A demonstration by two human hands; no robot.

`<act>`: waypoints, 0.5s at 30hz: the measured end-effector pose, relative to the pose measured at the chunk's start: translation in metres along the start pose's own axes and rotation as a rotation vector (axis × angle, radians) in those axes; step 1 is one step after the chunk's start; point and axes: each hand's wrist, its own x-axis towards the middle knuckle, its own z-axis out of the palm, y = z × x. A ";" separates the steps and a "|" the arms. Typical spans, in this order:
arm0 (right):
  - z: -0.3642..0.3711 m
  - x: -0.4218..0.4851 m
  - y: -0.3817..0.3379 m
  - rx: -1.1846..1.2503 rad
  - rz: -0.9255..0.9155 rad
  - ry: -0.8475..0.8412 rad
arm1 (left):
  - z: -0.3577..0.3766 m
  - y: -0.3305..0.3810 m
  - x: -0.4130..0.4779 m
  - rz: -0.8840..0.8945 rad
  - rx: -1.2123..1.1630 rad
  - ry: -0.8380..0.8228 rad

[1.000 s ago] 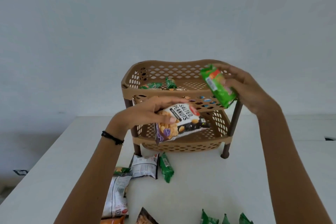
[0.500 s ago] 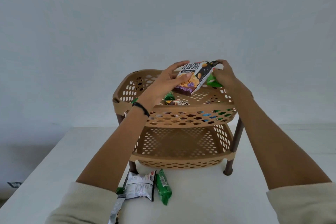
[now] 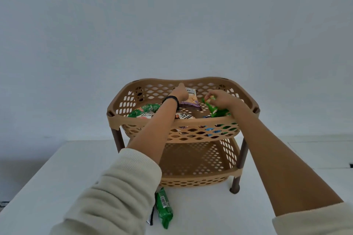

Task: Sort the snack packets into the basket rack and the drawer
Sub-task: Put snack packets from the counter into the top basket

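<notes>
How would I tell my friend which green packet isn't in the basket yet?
Find the tan two-tier basket rack on the white table. Just in front of its bottom tier lies a long green packet with a barcode. It is the only green one down on the table; the other green packets are up in the top tier.

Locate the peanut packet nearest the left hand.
Head view: the peanut packet sits back-middle in the top basket, against the left hand, left of the green packet in the right hand.
</notes>
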 end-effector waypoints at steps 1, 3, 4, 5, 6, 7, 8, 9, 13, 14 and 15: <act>0.000 0.001 0.001 0.001 0.009 -0.013 | -0.001 -0.001 0.000 -0.005 0.095 -0.030; 0.000 0.003 0.003 0.002 0.024 -0.018 | 0.002 -0.006 0.000 -0.007 0.300 -0.067; 0.000 0.004 0.003 0.003 0.032 -0.016 | 0.003 -0.008 0.000 0.000 0.387 -0.081; 0.000 0.004 0.003 0.003 0.040 -0.013 | 0.005 -0.011 -0.001 0.002 0.432 -0.096; 0.000 0.005 0.003 -0.003 0.048 -0.010 | 0.006 -0.012 -0.001 0.007 0.460 -0.105; 0.000 0.005 0.003 -0.017 0.055 -0.006 | 0.007 -0.014 -0.001 0.017 0.490 -0.108; 0.000 0.004 0.002 -0.035 0.061 -0.002 | 0.007 -0.016 -0.003 0.022 0.515 -0.106; 0.000 0.003 0.001 -0.049 0.068 0.000 | 0.007 -0.017 -0.003 0.024 0.537 -0.100; 0.002 -0.001 0.002 -0.138 0.137 -0.010 | 0.008 -0.017 -0.006 0.010 0.611 -0.118; 0.002 -0.002 0.002 -0.157 0.170 0.002 | 0.008 -0.017 -0.007 0.002 0.630 -0.142; 0.002 -0.003 0.002 -0.170 0.199 0.023 | 0.007 -0.016 -0.008 0.002 0.652 -0.168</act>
